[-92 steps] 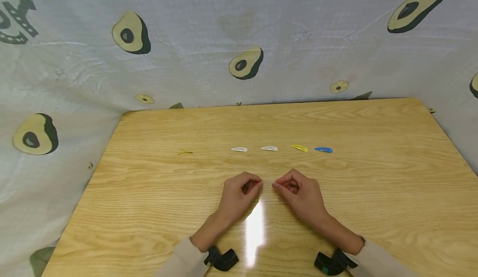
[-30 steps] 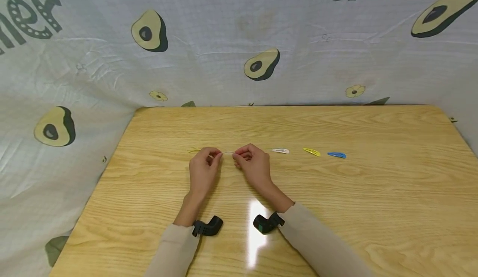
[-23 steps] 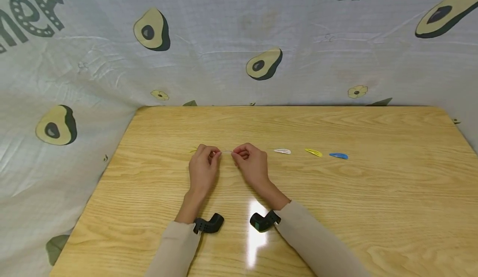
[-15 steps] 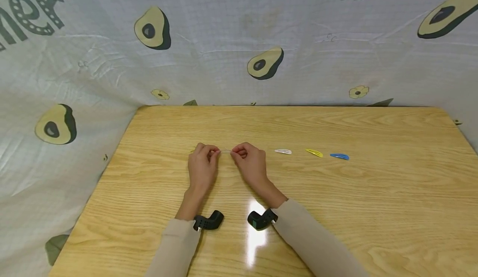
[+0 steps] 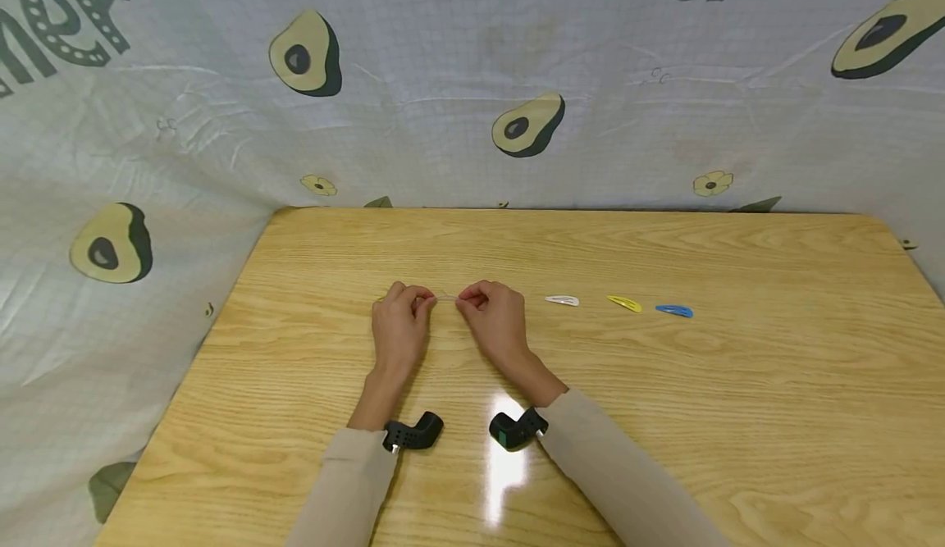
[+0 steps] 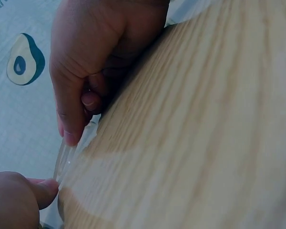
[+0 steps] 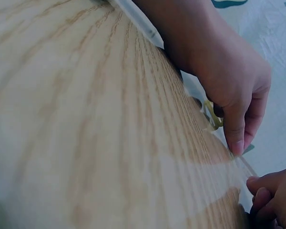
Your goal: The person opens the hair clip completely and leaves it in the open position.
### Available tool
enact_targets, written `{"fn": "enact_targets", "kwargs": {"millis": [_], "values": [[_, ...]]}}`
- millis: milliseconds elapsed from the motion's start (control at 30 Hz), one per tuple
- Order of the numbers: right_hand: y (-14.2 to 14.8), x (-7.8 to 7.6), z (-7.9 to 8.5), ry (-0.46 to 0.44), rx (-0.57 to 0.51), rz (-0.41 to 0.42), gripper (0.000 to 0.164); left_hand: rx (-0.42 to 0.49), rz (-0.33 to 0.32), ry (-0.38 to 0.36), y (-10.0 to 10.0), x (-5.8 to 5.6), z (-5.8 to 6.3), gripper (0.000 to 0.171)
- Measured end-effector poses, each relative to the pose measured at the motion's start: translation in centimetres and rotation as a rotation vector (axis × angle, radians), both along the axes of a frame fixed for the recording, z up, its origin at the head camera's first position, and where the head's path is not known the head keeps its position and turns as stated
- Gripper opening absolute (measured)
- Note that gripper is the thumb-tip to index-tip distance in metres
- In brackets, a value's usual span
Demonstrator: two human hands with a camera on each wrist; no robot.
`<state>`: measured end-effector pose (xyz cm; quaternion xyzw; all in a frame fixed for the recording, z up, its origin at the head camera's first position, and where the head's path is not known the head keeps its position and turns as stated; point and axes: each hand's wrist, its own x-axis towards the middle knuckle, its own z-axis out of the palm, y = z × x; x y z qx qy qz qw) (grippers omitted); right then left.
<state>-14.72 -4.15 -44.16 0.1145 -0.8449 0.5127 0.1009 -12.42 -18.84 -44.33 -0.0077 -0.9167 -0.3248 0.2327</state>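
Between thumb and fingertips, my left hand [image 5: 401,330] pinches one end of a thin clear band [image 5: 446,298]. The other end is pinched by my right hand [image 5: 496,325]. The band spans the short gap between the fingertips, low over the wooden table. In the left wrist view the band [image 6: 64,160] looks see-through, with two strands showing. A sliver of a thin yellow strip [image 5: 380,298] peeks out beside the left knuckles, mostly hidden. To the right of the right hand lies a white snap hair clip [image 5: 562,300].
A yellow hair clip [image 5: 624,303] and a blue hair clip [image 5: 674,311] continue the row rightward on the wooden table [image 5: 738,407]. Behind the table hangs a pale cloth [image 5: 413,47] printed with avocados. Black wrist cameras sit at both cuffs.
Since three seconds ago both hands have moved forward and left with the band, covering the left white clip and most of the yellow strip. In the last half second they hold nearly still.
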Motion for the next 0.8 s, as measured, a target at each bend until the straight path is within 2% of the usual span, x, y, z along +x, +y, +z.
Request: {"fn": "enact_targets", "kwargs": {"millis": [333,800], "values": [[-0.12,-0.10,0.25,-0.027,0.041,-0.015,0.007,0.028,0.017,-0.064,-0.22,-0.09,-0.08,0.009],[-0.26,-0.19,0.20,-0.041,0.047,-0.023,0.007,0.047,0.025,-0.069,-0.38,-0.19,-0.17,0.009]]}}
